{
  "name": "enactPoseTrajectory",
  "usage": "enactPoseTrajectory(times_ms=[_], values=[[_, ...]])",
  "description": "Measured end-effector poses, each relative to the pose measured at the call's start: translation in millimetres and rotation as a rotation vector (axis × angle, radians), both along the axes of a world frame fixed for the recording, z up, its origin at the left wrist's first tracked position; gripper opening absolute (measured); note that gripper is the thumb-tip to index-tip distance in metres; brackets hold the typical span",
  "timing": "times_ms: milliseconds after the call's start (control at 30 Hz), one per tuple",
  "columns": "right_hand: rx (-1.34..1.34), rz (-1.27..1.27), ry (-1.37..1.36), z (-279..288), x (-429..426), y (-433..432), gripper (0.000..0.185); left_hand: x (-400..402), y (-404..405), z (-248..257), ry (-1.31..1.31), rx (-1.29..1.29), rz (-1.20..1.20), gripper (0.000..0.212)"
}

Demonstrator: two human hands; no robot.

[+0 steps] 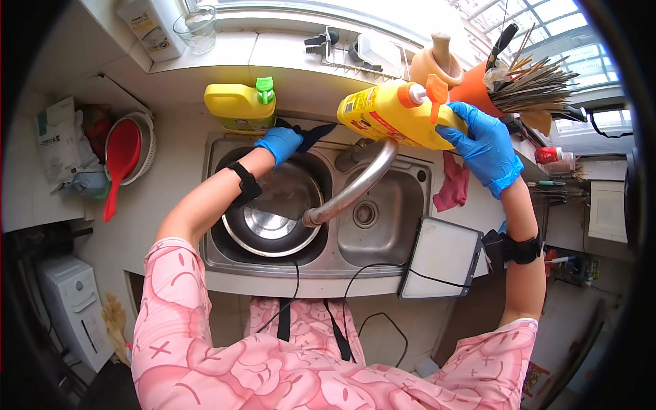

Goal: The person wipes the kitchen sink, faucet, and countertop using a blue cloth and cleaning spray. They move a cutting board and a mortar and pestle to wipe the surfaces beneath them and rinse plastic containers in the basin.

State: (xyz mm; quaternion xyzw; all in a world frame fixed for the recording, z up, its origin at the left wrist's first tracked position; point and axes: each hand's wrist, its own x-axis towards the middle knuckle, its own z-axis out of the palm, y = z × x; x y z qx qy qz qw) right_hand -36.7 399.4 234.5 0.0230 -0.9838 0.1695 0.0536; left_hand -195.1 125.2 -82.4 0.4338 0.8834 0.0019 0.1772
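Observation:
My right hand (484, 143), in a blue glove, grips the handle end of a yellow plastic jug with an orange pump (392, 115). The jug is tilted behind the curved metal faucet (353, 189). My left hand (282, 143), also gloved in blue, holds a dark cloth (315, 136) at the back rim of the left sink basin. Just behind it stands a yellow jug with a green pump (241, 107). Below my left hand, a round metal basin (271, 225) sits in the left sink bowl. The right sink bowl (389, 225) shows its drain.
A white cutting board (441, 256) leans over the sink's right front edge. A pink cloth (452, 182) lies right of the sink. A red ladle (123, 148) rests in a colander at left. An orange holder with many sticks (474, 87) and a mortar (430, 64) stand behind.

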Motion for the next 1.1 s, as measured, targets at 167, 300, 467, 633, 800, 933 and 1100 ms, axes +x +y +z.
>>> enactPoseTrajectory(times_ms=[167,300,467,633,800,933,1100], values=[[-0.022,0.005,0.027,3.5,-0.5,-2.5,0.040,15.3,-14.3,76.4,-0.349,0.101,0.050,0.028],[0.039,-0.002,-0.007,7.3,-8.2,-11.3,0.040,3.7,-9.4,52.3,0.106,0.352,0.197,0.024],[0.071,-0.013,-0.047,8.1,-13.6,-12.7,0.041,21.9,26.2,-10.5,0.336,0.303,0.423,0.040],[0.073,-0.013,-0.107,4.9,-23.6,-14.3,0.041,44.7,58.6,-25.1,0.336,0.427,0.397,0.060],[0.202,0.026,-0.222,1.6,-53.5,-38.4,0.042,42.4,68.3,-46.3,0.458,0.672,0.063,0.045],[0.255,0.127,-0.277,-12.8,-83.1,-47.5,0.041,25.5,33.1,-59.8,0.371,0.603,0.068,0.037],[-0.033,-0.003,-0.753,-31.3,-124.3,-73.7,0.037,16.6,-22.2,-54.4,0.202,0.573,0.112,0.034]])
